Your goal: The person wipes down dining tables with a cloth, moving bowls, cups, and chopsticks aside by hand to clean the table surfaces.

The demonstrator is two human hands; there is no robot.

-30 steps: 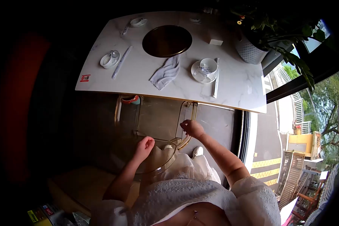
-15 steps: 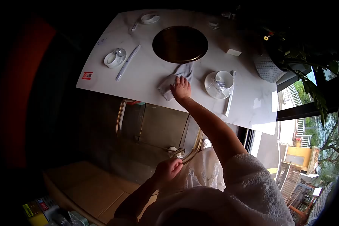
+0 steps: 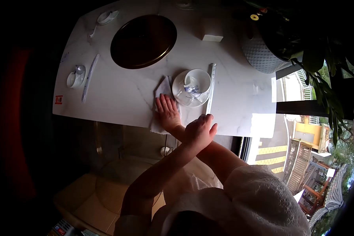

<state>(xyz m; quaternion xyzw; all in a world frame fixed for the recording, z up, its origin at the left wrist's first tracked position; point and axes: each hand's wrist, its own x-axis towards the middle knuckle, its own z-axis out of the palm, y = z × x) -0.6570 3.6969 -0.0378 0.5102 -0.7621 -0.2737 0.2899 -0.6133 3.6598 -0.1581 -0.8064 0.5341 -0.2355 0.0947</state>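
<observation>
My right hand [image 3: 167, 112] lies flat, fingers spread, on a grey cloth [image 3: 161, 87] near the front edge of the white marble table [image 3: 118, 104]. The cloth hangs slightly over that edge. My left hand [image 3: 200, 131] crosses over my right forearm, fingers apart and holding nothing, at the table edge. It sits just below the lower end of a wrapped pair of chopsticks [image 3: 211, 88]. A white cup on a saucer [image 3: 192, 84], with a wrapped item inside, stands right beside the cloth.
A dark round inset plate [image 3: 143, 35] sits mid-table. A second cup set [image 3: 75, 76] and wrapped chopsticks [image 3: 89, 76] lie at the left. A white box [image 3: 212, 37] and a potted plant [image 3: 259, 55] stand at the back right. A clear chair [image 3: 118, 177] is below the table.
My left hand left the chair back and rose to the table edge, crossing over my right arm. My right hand has drawn the cloth nearer, beside the saucer. The view moved closer to the table.
</observation>
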